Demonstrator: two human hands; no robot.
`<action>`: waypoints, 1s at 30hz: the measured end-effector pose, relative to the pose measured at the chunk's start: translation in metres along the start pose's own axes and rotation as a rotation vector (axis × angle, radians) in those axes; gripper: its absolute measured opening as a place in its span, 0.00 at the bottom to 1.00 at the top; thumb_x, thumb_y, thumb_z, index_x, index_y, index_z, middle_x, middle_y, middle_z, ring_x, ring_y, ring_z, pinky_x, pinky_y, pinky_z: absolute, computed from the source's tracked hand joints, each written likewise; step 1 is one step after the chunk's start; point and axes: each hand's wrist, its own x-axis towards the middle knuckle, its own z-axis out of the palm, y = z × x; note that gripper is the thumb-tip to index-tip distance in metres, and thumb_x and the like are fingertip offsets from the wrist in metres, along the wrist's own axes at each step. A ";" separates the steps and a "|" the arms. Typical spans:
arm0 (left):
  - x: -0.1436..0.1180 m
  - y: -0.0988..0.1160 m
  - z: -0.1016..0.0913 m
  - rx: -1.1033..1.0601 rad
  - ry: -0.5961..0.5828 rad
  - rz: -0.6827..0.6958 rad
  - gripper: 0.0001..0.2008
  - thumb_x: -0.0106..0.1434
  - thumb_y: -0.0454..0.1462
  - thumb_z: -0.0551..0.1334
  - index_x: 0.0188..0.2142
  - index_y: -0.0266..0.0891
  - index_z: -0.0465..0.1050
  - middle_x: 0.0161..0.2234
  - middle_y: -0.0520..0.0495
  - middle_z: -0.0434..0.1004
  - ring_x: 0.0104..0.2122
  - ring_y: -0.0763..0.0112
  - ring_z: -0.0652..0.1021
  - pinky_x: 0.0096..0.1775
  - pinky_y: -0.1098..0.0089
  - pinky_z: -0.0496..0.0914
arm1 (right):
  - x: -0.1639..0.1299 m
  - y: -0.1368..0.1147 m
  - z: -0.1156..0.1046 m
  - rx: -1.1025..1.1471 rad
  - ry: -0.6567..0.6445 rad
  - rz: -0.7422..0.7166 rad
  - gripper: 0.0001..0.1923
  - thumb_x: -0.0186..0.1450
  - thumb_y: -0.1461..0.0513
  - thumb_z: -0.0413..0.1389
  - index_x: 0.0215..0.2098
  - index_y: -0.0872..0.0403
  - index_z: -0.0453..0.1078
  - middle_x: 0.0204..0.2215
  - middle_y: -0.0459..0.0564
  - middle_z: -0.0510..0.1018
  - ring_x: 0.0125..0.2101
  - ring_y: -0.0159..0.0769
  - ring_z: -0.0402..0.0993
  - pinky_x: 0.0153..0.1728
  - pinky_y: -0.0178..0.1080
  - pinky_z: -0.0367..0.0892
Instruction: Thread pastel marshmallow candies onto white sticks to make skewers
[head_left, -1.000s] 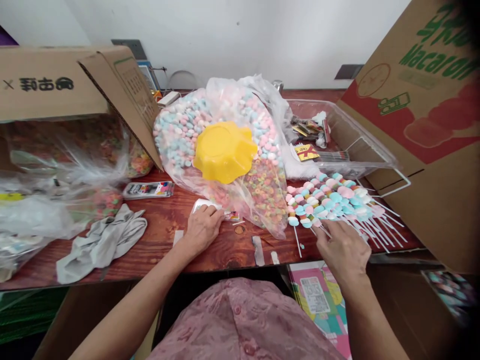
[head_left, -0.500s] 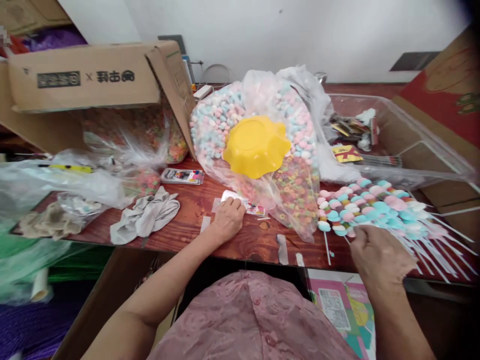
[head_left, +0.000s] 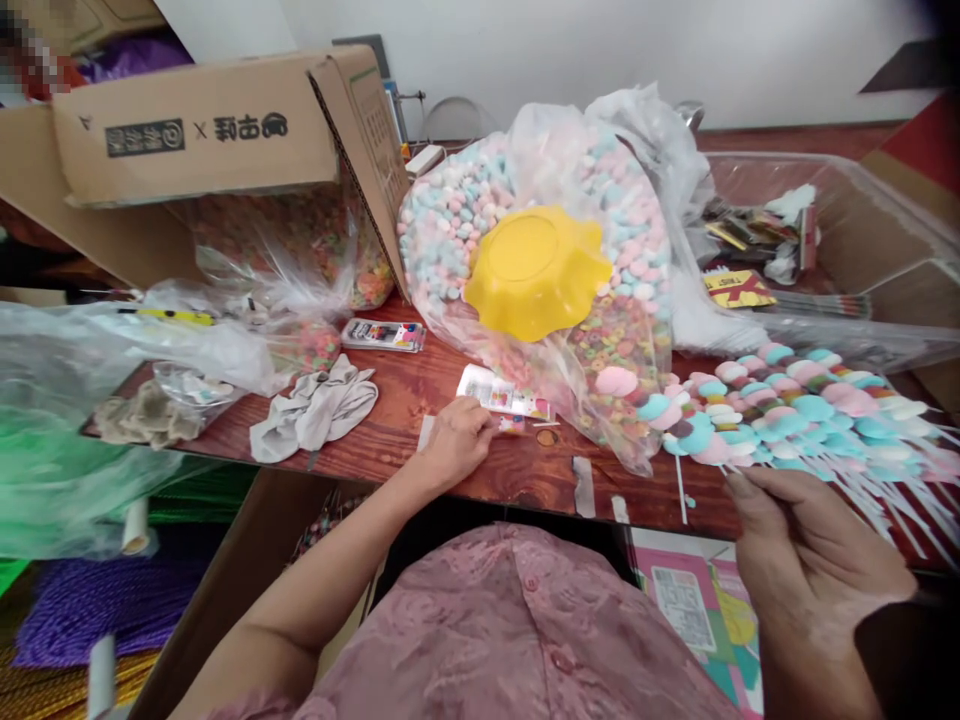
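My right hand is closed in a pinch at the lower end of a marshmallow skewer. This skewer carries pink and blue marshmallow discs and tilts up to the left, its tip in front of a bag of cereal rings. Just behind that hand lies a pile of similar skewers with white sticks pointing right. My left hand rests on the table with curled fingers on the near edge of a printed plastic packet. Its fingertips are partly hidden.
A yellow wavy bowl sits upside down on clear bags of marshmallows and cereal rings. At the left stand an open carton and grey gloves. A clear plastic bin is at the back right.
My right hand has lifted one marshmallow skewer from the pile, its tip now up and to the left. My left hand has slid slightly toward me on the packet. The view has shifted a little.
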 end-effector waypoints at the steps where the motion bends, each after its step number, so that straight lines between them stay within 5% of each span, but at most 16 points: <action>1: -0.007 0.001 -0.001 0.014 -0.023 0.022 0.07 0.63 0.32 0.60 0.30 0.37 0.75 0.31 0.45 0.74 0.34 0.67 0.73 0.38 0.67 0.68 | 0.003 -0.005 0.000 0.006 0.020 -0.007 0.06 0.62 0.64 0.61 0.39 0.49 0.74 0.30 0.47 0.75 0.31 0.41 0.72 0.36 0.44 0.67; 5: -0.028 0.005 -0.008 0.111 -0.084 0.044 0.09 0.66 0.31 0.57 0.38 0.36 0.77 0.36 0.42 0.76 0.37 0.65 0.73 0.40 0.66 0.69 | 0.011 -0.012 0.006 0.075 -0.112 -0.050 0.01 0.62 0.63 0.61 0.34 0.51 0.74 0.28 0.46 0.76 0.27 0.35 0.73 0.32 0.39 0.67; 11: -0.033 0.001 -0.008 0.040 -0.022 -0.008 0.11 0.65 0.28 0.55 0.30 0.35 0.74 0.33 0.43 0.75 0.34 0.66 0.73 0.38 0.66 0.69 | 0.008 -0.013 0.021 0.104 -0.297 -0.154 0.03 0.65 0.65 0.58 0.37 0.52 0.73 0.30 0.46 0.77 0.30 0.33 0.74 0.32 0.35 0.67; 17: -0.034 -0.004 -0.007 -0.229 0.104 -0.125 0.08 0.61 0.29 0.62 0.26 0.37 0.69 0.30 0.47 0.72 0.31 0.70 0.73 0.36 0.69 0.67 | 0.010 -0.018 0.022 0.108 -0.343 -0.194 0.03 0.65 0.65 0.57 0.37 0.52 0.72 0.29 0.45 0.77 0.28 0.31 0.74 0.31 0.34 0.68; 30: -0.036 -0.009 -0.008 -0.294 0.120 -0.082 0.09 0.62 0.33 0.62 0.25 0.38 0.67 0.29 0.49 0.72 0.30 0.72 0.72 0.34 0.70 0.66 | 0.004 -0.011 0.031 0.074 -0.457 -0.266 0.05 0.66 0.64 0.55 0.38 0.51 0.73 0.30 0.47 0.79 0.29 0.34 0.76 0.32 0.36 0.70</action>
